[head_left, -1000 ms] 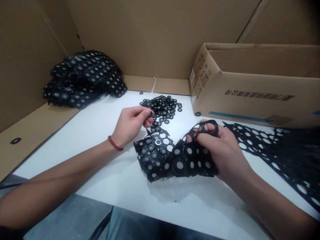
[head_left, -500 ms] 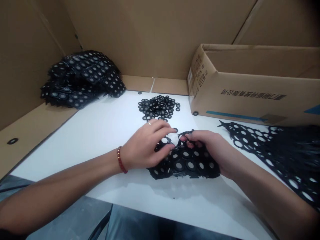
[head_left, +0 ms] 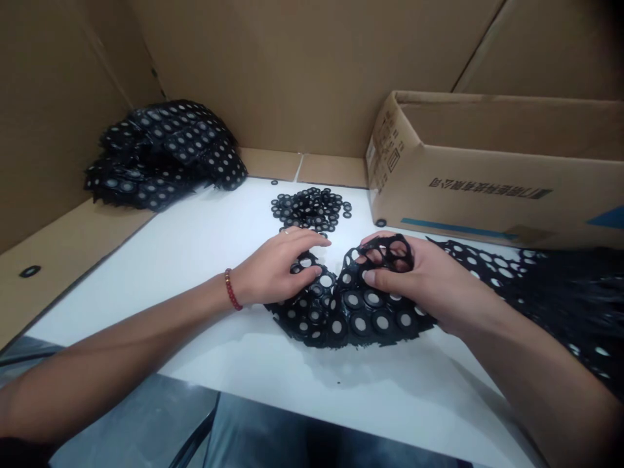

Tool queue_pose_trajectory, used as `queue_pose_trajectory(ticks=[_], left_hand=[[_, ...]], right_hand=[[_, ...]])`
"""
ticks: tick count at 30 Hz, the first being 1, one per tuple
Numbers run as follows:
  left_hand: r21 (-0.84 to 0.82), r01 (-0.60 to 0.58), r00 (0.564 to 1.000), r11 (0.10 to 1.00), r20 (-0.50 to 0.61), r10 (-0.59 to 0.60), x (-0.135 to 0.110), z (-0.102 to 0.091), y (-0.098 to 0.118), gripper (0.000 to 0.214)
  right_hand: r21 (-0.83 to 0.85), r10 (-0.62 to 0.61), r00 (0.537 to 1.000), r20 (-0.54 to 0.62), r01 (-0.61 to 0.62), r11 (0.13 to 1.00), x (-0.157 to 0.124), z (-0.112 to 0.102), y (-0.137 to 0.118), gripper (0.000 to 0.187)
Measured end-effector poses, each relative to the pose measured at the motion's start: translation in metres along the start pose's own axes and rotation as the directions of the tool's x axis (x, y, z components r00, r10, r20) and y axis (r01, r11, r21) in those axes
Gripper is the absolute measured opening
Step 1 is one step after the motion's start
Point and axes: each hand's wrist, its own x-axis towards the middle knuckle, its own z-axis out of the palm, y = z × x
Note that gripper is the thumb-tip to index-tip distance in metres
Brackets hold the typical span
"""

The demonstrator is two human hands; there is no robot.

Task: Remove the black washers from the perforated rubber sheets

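Observation:
A black rubber sheet [head_left: 358,318] with rows of rings moulded in it is bent up over the white table. My right hand [head_left: 414,266] grips its upper edge, thumb on the near side and fingers behind, where the webbing has open holes. At the sheet's left part is my left hand [head_left: 280,263], its thumb lying against the rubber and its fingers stretched out apart above. Just beyond it, a pile of loose black rings [head_left: 312,209] lies on the table.
A large stack of ringed sheets [head_left: 168,156] stands at the back left. Holed black webbing [head_left: 550,292] is heaped on the right, before a cardboard box [head_left: 487,195]. Single rings lie at the box corner [head_left: 381,223] and on the left cardboard [head_left: 30,271]. Cardboard walls [head_left: 292,71] enclose the back.
My right hand has shifted right and turned, lifting the sheet's holed edge. My left hand has drawn back left, and the ring at its fingertips is no longer seen there.

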Motion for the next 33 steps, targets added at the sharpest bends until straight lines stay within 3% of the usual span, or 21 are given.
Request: queue_pose_trajectory(ticks=[5,9,15,23,27,30,33], left_hand=[[-0.009,-0.014,0.996,1.000,0.093,0.015,0.003,0.001,-0.001,0.035],[0.006,0.011,0.996,1.000,0.093,-0.012,0.003,0.002,-0.002,0.035],[0.051,-0.108,0.986,0.993,0.136,0.101,0.002,0.006,-0.005,0.048],[0.159,0.010,0.985,0.987,0.167,-0.037,0.002,0.008,-0.005,0.043],[0.193,0.072,0.986,0.978,0.133,-0.099,0.003,0.006,-0.008,0.037],[0.133,0.096,0.991,0.986,0.078,-0.107,0.005,0.000,-0.010,0.029],[-0.062,0.154,0.986,0.986,0.071,-0.150,0.008,-0.011,-0.011,0.022]], right_hand=[[0.009,-0.116,0.993,-0.037,0.117,0.993,0.001,-0.006,-0.002,0.019],[0.040,-0.116,0.992,-0.050,0.119,0.992,0.002,-0.010,-0.003,0.019],[0.136,-0.106,0.989,-0.104,0.120,0.983,0.005,-0.017,-0.001,0.023],[0.224,-0.080,0.978,-0.193,0.123,0.967,0.003,-0.025,-0.007,0.021],[0.218,-0.088,0.975,-0.204,0.133,0.967,0.005,-0.026,-0.005,0.019],[0.243,-0.083,0.968,-0.238,0.142,0.959,0.009,-0.027,-0.001,0.024],[0.292,-0.026,0.962,-0.273,0.109,0.950,0.011,-0.029,-0.002,0.027]])
